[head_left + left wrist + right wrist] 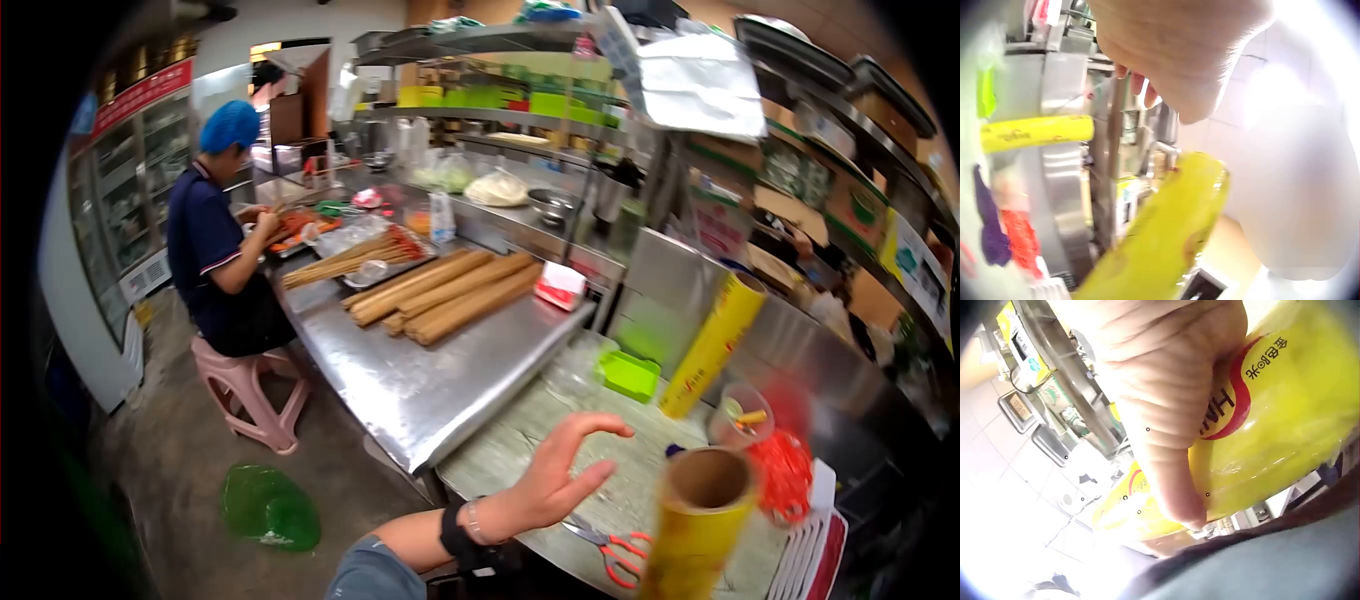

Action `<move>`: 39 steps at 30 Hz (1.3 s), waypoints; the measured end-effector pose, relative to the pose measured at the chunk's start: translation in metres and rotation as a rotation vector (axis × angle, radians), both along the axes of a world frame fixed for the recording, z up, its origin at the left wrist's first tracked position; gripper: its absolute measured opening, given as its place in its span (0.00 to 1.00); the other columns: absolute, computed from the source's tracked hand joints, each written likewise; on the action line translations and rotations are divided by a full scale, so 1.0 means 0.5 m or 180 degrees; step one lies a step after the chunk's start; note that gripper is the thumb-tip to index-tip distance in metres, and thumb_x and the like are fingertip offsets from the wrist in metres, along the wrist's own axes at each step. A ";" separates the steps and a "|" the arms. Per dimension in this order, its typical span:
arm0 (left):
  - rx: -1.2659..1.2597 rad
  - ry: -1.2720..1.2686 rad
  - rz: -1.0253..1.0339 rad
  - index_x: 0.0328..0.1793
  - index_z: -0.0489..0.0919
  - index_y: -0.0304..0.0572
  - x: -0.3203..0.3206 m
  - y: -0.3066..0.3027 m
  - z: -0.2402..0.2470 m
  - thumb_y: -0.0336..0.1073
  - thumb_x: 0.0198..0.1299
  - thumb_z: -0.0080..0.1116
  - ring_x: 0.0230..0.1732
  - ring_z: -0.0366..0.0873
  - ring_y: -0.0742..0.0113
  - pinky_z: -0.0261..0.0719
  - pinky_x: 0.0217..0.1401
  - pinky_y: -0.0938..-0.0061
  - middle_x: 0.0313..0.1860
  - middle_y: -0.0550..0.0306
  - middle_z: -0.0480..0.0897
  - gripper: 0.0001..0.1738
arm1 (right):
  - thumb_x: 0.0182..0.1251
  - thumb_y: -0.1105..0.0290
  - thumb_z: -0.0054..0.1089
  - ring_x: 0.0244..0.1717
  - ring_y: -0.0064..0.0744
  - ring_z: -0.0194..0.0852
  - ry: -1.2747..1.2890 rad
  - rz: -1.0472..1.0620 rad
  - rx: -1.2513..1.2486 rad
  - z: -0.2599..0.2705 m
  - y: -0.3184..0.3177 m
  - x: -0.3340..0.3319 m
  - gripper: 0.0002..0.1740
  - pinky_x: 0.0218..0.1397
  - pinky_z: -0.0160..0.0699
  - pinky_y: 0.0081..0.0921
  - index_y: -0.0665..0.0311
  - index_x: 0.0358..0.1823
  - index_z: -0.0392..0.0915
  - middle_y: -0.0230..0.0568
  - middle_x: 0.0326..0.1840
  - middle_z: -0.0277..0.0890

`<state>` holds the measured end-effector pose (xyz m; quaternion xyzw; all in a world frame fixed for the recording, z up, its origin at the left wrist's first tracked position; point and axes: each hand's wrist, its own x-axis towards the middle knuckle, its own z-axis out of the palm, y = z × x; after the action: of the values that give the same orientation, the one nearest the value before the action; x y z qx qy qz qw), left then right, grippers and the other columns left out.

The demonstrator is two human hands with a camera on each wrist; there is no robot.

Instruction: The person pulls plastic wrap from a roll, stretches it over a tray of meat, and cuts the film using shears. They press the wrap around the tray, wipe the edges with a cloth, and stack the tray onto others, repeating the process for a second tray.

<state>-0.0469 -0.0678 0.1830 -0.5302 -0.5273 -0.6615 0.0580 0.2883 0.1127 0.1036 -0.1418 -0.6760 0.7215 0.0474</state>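
My left hand (556, 478) is held over the near worktop, thumb apart from the lightly bent fingers, with nothing in it. Just to its right a yellow cling film roll (690, 545) stands up toward the camera, its hollow cardboard core showing at the top. In the right wrist view my right hand (1160, 394) grips this yellow roll (1285, 437), thumb laid along its printed wrapper. The head view does not show the right hand. Orange-handled scissors (607, 548) lie on the worktop between the left hand and the roll.
A second yellow roll (715, 345) leans at the back by a green tray (629, 375). A clear tub (742, 416) and red plastic bag (783, 475) stand right. Bundled sticks (450, 295) lie on the steel table (400, 385). A person (215, 235) in a blue cap sits left.
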 end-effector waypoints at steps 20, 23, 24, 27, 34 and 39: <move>-0.3064 0.1590 0.1728 0.35 0.82 0.42 -0.238 0.110 -0.357 0.30 0.59 0.57 0.38 0.82 0.49 0.81 0.39 0.57 0.37 0.48 0.81 0.04 | 0.47 0.65 0.83 0.64 0.39 0.72 0.1233 -0.1342 0.0950 -0.105 0.276 -0.654 0.47 0.68 0.72 0.37 0.63 0.67 0.62 0.46 0.63 0.72; -0.3280 0.1480 0.2428 0.37 0.82 0.42 -0.313 0.175 -0.400 0.35 0.58 0.63 0.42 0.81 0.50 0.81 0.41 0.58 0.38 0.50 0.80 0.05 | 0.47 0.66 0.82 0.64 0.38 0.71 0.1833 -0.1842 0.1411 -0.106 0.287 -0.720 0.48 0.68 0.71 0.37 0.64 0.69 0.61 0.45 0.63 0.71; -0.3228 0.1309 0.2477 0.38 0.83 0.43 -0.321 0.195 -0.392 0.34 0.54 0.67 0.43 0.81 0.51 0.82 0.42 0.58 0.40 0.50 0.80 0.07 | 0.49 0.67 0.81 0.66 0.40 0.70 0.1998 -0.1881 0.1306 -0.115 0.295 -0.746 0.48 0.69 0.71 0.38 0.64 0.70 0.59 0.46 0.64 0.69; -0.3095 0.1035 0.2453 0.40 0.82 0.42 -0.345 0.248 -0.409 0.32 0.49 0.73 0.44 0.80 0.47 0.80 0.47 0.56 0.42 0.50 0.79 0.13 | 0.44 0.60 0.83 0.71 0.49 0.64 0.1530 -0.2281 0.1798 -0.097 0.320 -0.779 0.56 0.71 0.66 0.42 0.64 0.73 0.56 0.54 0.69 0.64; -0.2555 0.0855 0.2179 0.66 0.70 0.34 -0.323 0.224 -0.387 0.28 0.47 0.73 0.61 0.71 0.37 0.72 0.62 0.53 0.61 0.39 0.71 0.38 | 0.54 0.51 0.76 0.76 0.56 0.55 0.1157 -0.2325 0.2370 -0.096 0.320 -0.714 0.53 0.76 0.57 0.45 0.63 0.76 0.55 0.57 0.74 0.58; -0.2211 0.1623 0.0928 0.67 0.71 0.34 -0.136 0.220 -0.314 0.31 0.45 0.71 0.67 0.67 0.35 0.67 0.70 0.49 0.67 0.32 0.69 0.39 | 0.55 0.48 0.72 0.75 0.57 0.56 0.0093 -0.1527 0.4200 -0.072 0.263 -0.363 0.40 0.72 0.60 0.48 0.53 0.69 0.71 0.57 0.74 0.59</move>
<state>-0.1151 0.0424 0.0259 -0.5843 -0.7559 -0.2786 0.0973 0.1069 0.2444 0.0678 -0.2190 -0.9221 0.1321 0.2905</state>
